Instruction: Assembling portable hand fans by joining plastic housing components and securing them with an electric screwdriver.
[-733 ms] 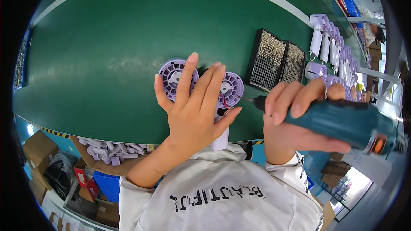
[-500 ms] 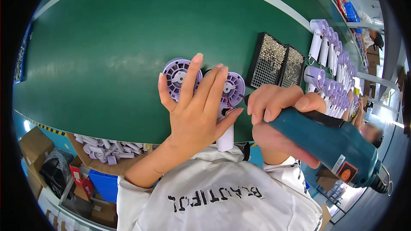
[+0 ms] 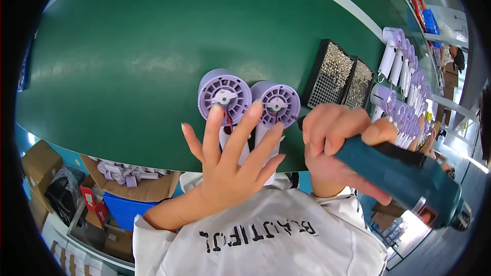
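Two lilac handheld fans lie side by side on the green table, the left fan (image 3: 207,84) and the right fan (image 3: 266,91), round heads away from me and white handles toward me. Both heads show a slotted ring, a pale hub and thin red wires. My left hand (image 3: 227,176) is open, fingers spread over the fan handles and hiding much of them; whether it touches them I cannot tell. My right hand (image 3: 332,140) is wrapped round a teal power screwdriver (image 3: 396,176). Its dark tip is beside the right fan's head.
Two black trays of small metal screws, a larger tray (image 3: 323,83) and a smaller tray (image 3: 356,93), stand right of the fans. Several more fans (image 3: 391,66) line the table's right side. A cardboard box (image 3: 148,189) of white and lilac parts sits below the front edge, at left.
My left hand has drawn back toward me, uncovering both fan heads. The fan heads now show more of their lilac side walls. My right hand keeps hold of the screwdriver.
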Demonstrator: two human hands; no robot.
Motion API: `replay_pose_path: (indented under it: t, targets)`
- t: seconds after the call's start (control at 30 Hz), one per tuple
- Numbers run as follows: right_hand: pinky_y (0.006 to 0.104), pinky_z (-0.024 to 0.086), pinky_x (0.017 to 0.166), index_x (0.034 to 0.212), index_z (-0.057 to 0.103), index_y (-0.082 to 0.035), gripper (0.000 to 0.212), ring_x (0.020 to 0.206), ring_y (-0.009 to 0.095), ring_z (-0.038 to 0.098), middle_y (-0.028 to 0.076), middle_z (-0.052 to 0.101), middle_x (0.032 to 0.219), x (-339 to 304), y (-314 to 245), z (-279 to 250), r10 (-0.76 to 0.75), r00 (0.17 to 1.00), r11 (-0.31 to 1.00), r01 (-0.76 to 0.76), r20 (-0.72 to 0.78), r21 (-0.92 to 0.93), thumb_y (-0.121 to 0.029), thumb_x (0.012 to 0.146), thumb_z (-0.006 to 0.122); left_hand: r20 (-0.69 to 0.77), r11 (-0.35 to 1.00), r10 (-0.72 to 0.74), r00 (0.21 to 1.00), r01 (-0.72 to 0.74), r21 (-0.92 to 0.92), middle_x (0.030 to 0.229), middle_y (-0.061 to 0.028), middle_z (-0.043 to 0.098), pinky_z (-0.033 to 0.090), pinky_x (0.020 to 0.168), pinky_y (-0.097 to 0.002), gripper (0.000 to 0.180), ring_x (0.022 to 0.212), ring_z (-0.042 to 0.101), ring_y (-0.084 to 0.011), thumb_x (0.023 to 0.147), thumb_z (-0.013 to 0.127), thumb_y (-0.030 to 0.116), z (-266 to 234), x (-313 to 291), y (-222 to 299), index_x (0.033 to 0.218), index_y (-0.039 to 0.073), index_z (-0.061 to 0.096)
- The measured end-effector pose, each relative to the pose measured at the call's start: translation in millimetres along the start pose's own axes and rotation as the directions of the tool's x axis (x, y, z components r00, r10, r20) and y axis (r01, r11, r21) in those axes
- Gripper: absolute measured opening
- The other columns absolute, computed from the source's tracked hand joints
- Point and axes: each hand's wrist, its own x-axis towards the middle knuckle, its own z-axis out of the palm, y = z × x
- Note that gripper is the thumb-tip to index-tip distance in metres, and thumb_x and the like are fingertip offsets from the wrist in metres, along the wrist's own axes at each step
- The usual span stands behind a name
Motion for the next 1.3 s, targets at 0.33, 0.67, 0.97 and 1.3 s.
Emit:
replay_pose_path:
  t: [0.33, 0.67, 0.97, 1.3]
  targets:
    - [0.0382, 0.045, 0.048, 0.113, 0.050, -0.006, 0.080, 0.053, 0.024, 0.053, 0.010, 0.057, 0.073, -4.4, -8.4, -17.2, -0.139, 0.989, 0.989, 0.141, -0.049, 0.049, -0.077, 0.075, 0.059, 0.240, 0.996, -0.085, 0.967, 0.089, -0.003, 0.151, -0.0269, 0.029, 0.017, 0.110, -0.0625, 0.049, 0.140, 0.022, -0.0509, 0.082, 0.068, 0.030, 7.0, -20.4, 11.6, 0.130, 0.023, 0.062]
    - [0.0375, 0.044, 0.049, 0.111, 0.053, -0.006, 0.031, 0.056, 0.023, 0.054, 0.013, 0.058, 0.071, -14.3, -35.7, -29.2, -0.302, 0.909, 0.940, 0.334, -0.287, 0.071, -0.026, 0.091, 0.066, 0.203, 0.976, 0.037, 0.979, 0.008, -0.219, 0.146, -0.0229, 0.040, 0.022, 0.110, -0.0597, 0.035, 0.138, 0.028, -0.0489, 0.079, 0.071, 0.015, 19.8, 15.7, 24.7, 0.113, 0.010, 0.064]
    - [0.0380, 0.046, 0.055, 0.114, 0.053, -0.004, 0.026, 0.063, 0.024, 0.056, 0.014, 0.059, 0.078, -14.5, -32.6, -46.0, -0.149, 0.943, 0.959, 0.211, -0.298, 0.188, -0.013, 0.091, 0.059, 0.212, 0.997, -0.038, 0.976, 0.051, -0.056, 0.146, -0.0257, 0.034, 0.024, 0.111, -0.0547, 0.032, 0.137, 0.026, -0.0483, 0.081, 0.064, 0.009, 23.1, 27.8, 39.7, 0.110, 0.016, 0.073]
    - [0.0359, 0.041, 0.045, 0.124, 0.044, -0.010, 0.072, 0.050, 0.022, 0.049, 0.008, 0.050, 0.076, -6.5, -76.5, -94.1, -0.444, 0.804, 0.892, 0.440, -0.395, -0.108, -0.073, 0.087, 0.047, 0.148, 0.997, -0.077, 0.986, 0.079, -0.008, 0.146, -0.0261, 0.035, 0.027, 0.109, -0.0553, 0.025, 0.136, 0.027, -0.0511, 0.081, 0.068, 0.013, 34.9, 27.4, 24.8, 0.106, 0.014, 0.072]
